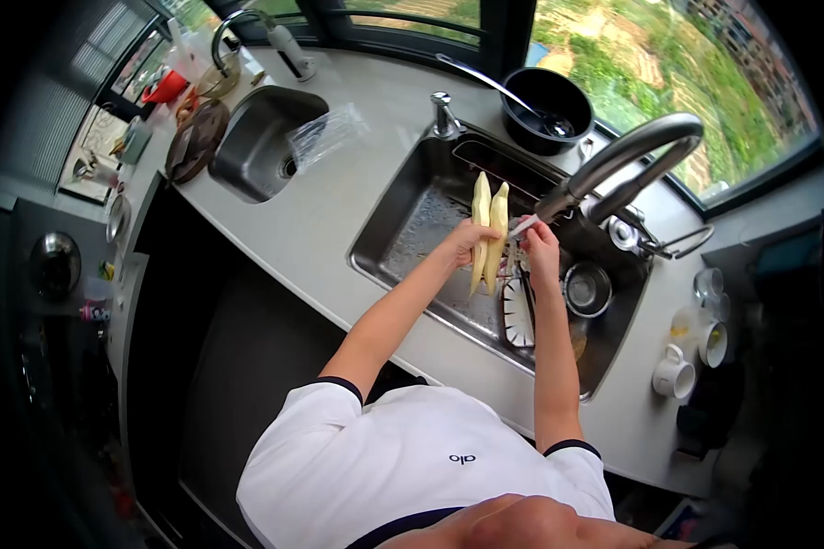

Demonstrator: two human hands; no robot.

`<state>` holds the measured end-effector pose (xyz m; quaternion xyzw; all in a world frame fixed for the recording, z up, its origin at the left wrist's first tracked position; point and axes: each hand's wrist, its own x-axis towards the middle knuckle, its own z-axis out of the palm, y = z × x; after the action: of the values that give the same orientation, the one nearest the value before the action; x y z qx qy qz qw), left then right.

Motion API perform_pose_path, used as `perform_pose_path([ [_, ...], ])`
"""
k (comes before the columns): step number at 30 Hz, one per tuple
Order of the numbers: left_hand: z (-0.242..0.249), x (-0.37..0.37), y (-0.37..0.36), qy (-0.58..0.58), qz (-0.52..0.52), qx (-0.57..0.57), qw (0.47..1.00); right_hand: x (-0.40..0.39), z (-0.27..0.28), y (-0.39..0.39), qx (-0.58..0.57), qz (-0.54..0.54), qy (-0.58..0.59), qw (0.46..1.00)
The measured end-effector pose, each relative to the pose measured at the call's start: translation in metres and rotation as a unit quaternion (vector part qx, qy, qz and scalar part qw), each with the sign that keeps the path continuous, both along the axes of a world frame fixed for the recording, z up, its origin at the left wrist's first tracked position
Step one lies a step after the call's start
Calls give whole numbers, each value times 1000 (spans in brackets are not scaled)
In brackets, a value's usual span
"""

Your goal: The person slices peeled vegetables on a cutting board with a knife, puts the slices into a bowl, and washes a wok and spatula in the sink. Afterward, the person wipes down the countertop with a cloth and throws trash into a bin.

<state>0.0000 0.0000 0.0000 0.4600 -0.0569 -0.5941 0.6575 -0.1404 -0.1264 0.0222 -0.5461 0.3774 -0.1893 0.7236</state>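
Over the large steel sink, my left hand grips two pale yellow, long tapered pieces of peeled vegetable, held upright side by side. My right hand is just to their right, fingers pinched near the spray head of the pull-out tap, close to the pieces' upper halves. Whether the right hand holds anything small I cannot tell. A thin stream of water seems to run between the tap head and the pieces.
In the sink lie a white round strainer and a small steel bowl. A black pot with a ladle stands behind the sink. A second small sink and a plastic bag are to the left. White cups stand right.
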Motion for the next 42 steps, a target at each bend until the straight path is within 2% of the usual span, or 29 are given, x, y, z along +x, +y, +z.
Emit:
perform_pose_path([
  [1, -5, -4, -6, 87, 3, -18, 996, -6, 8, 3, -65, -27, 22, 997],
  [2, -10, -4, -9, 172, 7, -31, 985, -9, 17, 3, -64, -90, 41, 993],
  [3, 2, 27, 1, 164, -8, -4, 986, 10, 9, 7, -22, -158, 8, 987],
  [5, 1, 14, -8, 193, -31, -13, 981, -28, -13, -33, -28, -275, 21, 961],
  [7, 9, -6, -14, 156, -51, -10, 986, -66, 7, -71, -48, -325, 21, 944],
  [9, 4, -4, -6, 85, -77, -30, 993, -79, 5, -101, -39, -349, -84, 933],
  [11, 16, -2, 2, 62, -66, -37, 995, -80, 4, -126, -48, -344, -156, 925],
  [14, 19, 5, 5, 17, -55, -56, 997, -81, 11, -134, -47, -374, -115, 919],
  [16, 24, 9, 1, 40, -45, -64, 996, -78, 13, -131, -72, -382, -86, 917],
  [19, 30, 12, -6, 46, -46, -79, 995, -71, 15, -133, -109, -406, -101, 902],
  [22, 36, 9, -8, 56, -36, -86, 994, -65, 14, -137, -68, -377, -170, 908],
  [26, 41, 7, -1, 31, -13, -80, 996, -64, 16, -122, -142, -371, -92, 913],
  [29, 34, 8, 3, 24, -15, -67, 997, -58, 11, -111, -226, -327, -91, 913],
  [30, 35, 7, 6, 29, -15, -67, 997, -57, 16, -103, -205, -328, -65, 920],
  [32, 40, 6, 14, 34, -15, -68, 997, -47, 26, -69, -279, -292, 63, 913],
  [33, 40, 6, 17, 9, -7, -64, 998, -39, 41, -33, -253, -227, 38, 940],
  [34, 39, 4, 21, -16, 2, -60, 998, -32, 28, -13, -238, -110, 20, 965],
  [35, 36, 3, 25, -41, 12, -55, 998, -19, 23, 16, -165, -20, -6, 986],
  [36, 29, 3, 28, -72, 26, -40, 996, 0, 8, 44, -125, 8, -14, 992],
  [37, 34, 0, 32, -118, 32, -29, 992, 13, 23, 71, -31, 55, -8, 998],
  [38, 47, -4, 37, -165, 40, -18, 985, 28, 15, 89, -51, 57, -18, 997],
  [39, 54, -3, 40, -213, 52, -7, 976, 41, 20, 101, -45, 54, -81, 994],
  [40, 47, -1, 42, -246, 53, 1, 968, 53, 14, 106, 9, 31, -85, 996],
  [41, 28, 6, 47, -327, 59, 33, 943, 65, 8, 114, 67, 11, -86, 994],
  [42, 37, 12, 54, -339, 44, 29, 939, 72, 22, 118, 103, 6, -109, 989],
])
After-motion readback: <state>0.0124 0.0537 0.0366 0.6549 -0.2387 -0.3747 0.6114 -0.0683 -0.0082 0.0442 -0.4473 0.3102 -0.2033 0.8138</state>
